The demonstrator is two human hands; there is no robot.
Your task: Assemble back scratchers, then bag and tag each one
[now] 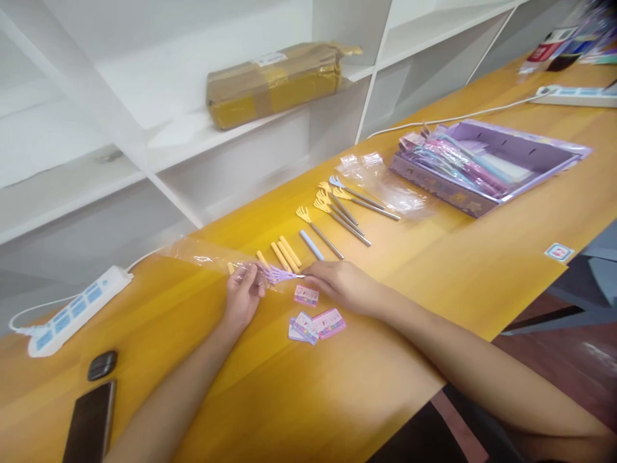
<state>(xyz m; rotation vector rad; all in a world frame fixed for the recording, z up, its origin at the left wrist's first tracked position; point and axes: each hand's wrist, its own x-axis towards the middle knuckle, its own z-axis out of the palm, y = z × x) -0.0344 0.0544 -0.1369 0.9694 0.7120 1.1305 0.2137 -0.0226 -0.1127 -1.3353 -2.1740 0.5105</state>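
Note:
My left hand [243,297] is closed on the mouth of a long clear plastic bag [197,252], which trails off to the left. My right hand [343,283] grips the metal rod of a back scratcher with a purple claw head [279,274]; the claw is at the bag's opening. Just beyond my hands lie yellow handle tubes [285,254] and one blue tube [311,245]. Farther off are several back scratchers with yellow heads [332,212] and one with a blue head [357,191]. Small printed cards [318,325] lie below my hands.
A purple box [443,182] with wrapped items stands at the right, beside empty plastic bags [380,180]. At left are a power strip [80,312], a black case [102,365] and a phone [89,421]. A taped parcel [274,83] rests on the shelf behind.

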